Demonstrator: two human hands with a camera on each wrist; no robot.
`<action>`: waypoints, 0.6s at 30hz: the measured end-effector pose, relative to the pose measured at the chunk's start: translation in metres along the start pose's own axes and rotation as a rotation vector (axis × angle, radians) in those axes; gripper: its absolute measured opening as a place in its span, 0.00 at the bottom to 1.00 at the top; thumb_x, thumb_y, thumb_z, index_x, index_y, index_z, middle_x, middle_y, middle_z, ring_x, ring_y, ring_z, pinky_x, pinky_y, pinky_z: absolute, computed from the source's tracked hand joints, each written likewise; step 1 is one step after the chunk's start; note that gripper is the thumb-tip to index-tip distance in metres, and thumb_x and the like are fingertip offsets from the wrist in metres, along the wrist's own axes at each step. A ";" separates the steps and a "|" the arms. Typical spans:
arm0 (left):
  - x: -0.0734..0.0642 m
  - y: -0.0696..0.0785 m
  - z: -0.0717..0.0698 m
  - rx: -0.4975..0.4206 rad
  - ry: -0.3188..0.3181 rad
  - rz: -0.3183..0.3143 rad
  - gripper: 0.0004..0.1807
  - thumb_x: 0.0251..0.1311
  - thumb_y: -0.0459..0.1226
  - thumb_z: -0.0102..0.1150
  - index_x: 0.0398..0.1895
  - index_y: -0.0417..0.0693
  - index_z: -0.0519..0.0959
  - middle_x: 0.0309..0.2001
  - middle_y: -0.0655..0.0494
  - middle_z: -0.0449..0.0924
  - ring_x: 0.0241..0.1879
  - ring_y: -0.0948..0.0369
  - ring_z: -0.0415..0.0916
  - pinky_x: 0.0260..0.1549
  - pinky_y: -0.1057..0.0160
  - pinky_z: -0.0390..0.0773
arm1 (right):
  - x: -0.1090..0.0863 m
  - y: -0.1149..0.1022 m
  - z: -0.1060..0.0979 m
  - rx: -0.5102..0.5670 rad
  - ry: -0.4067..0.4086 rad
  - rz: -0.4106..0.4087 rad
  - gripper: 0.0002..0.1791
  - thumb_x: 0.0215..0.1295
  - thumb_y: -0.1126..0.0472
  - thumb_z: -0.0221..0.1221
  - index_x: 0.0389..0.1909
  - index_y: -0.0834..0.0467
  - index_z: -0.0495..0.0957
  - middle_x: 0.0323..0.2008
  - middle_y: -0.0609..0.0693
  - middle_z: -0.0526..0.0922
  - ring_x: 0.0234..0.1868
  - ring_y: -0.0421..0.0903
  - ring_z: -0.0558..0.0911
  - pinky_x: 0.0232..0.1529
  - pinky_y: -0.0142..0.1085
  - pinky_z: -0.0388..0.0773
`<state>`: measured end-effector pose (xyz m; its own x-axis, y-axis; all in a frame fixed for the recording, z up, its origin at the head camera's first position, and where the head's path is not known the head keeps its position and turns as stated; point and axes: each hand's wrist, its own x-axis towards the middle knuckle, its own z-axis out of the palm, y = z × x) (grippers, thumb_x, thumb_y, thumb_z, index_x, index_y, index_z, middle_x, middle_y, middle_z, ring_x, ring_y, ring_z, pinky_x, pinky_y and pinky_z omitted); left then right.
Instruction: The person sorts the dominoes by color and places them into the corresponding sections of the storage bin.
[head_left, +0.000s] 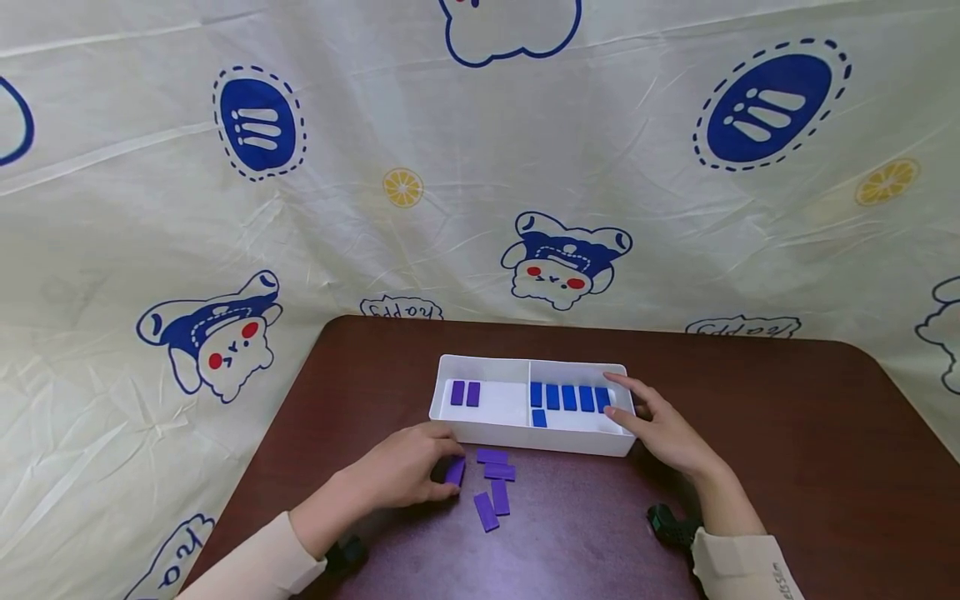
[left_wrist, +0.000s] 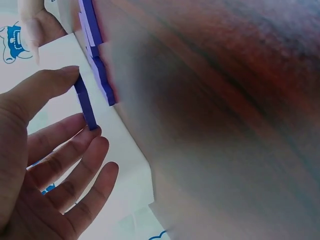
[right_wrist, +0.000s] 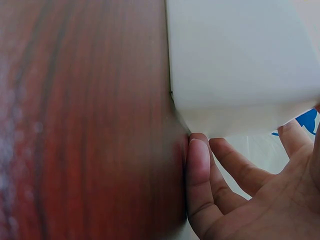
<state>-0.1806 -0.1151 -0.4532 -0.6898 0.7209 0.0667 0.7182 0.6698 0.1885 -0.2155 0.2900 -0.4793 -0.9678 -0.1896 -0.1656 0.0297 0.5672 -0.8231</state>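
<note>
In front of the white two-part box (head_left: 540,437), my left hand (head_left: 405,467) pinches a purple tile (head_left: 455,472) between thumb and fingertips. The left wrist view shows this tile (left_wrist: 86,102) edge-on, the other fingers spread behind it. Several loose purple tiles (head_left: 499,472) lie on the table just right of that hand. Two purple tiles (head_left: 473,394) stand side by side in the left compartment. Blue tiles (head_left: 569,398) form a row in the right compartment, with one below. My right hand (head_left: 667,429) holds the box's right end, thumb over the rim, fingers against the outer wall (right_wrist: 235,117).
The box stands on a dark brown table (head_left: 787,433) with rounded far corners. A divider (head_left: 529,379) splits it in two. Behind the table hangs a pale printed cloth (head_left: 450,250). A dark wrist device (head_left: 670,527) sits at the right wrist.
</note>
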 end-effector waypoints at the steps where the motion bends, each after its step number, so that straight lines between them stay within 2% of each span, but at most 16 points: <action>1: 0.000 0.000 -0.001 0.001 0.001 0.003 0.23 0.56 0.51 0.75 0.51 0.52 0.87 0.45 0.63 0.81 0.44 0.67 0.79 0.48 0.64 0.82 | 0.000 0.000 0.000 -0.001 0.000 0.002 0.39 0.74 0.40 0.58 0.82 0.39 0.56 0.80 0.64 0.53 0.66 0.65 0.68 0.60 0.65 0.73; 8: 0.001 0.004 -0.010 0.004 -0.022 0.000 0.23 0.59 0.52 0.73 0.54 0.52 0.87 0.45 0.63 0.81 0.41 0.69 0.75 0.45 0.66 0.81 | 0.000 0.001 0.001 -0.005 0.001 0.008 0.39 0.74 0.40 0.59 0.81 0.38 0.56 0.78 0.64 0.56 0.64 0.64 0.69 0.56 0.59 0.76; 18: 0.003 0.007 -0.021 0.042 0.015 0.018 0.23 0.61 0.51 0.72 0.54 0.48 0.87 0.45 0.59 0.82 0.43 0.65 0.77 0.46 0.64 0.82 | 0.000 0.000 0.001 -0.011 0.001 0.007 0.40 0.74 0.39 0.58 0.82 0.38 0.55 0.79 0.65 0.55 0.66 0.65 0.69 0.58 0.63 0.75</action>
<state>-0.1796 -0.1119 -0.4308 -0.6781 0.7301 0.0848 0.7333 0.6640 0.1463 -0.2150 0.2894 -0.4796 -0.9679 -0.1843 -0.1709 0.0342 0.5772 -0.8159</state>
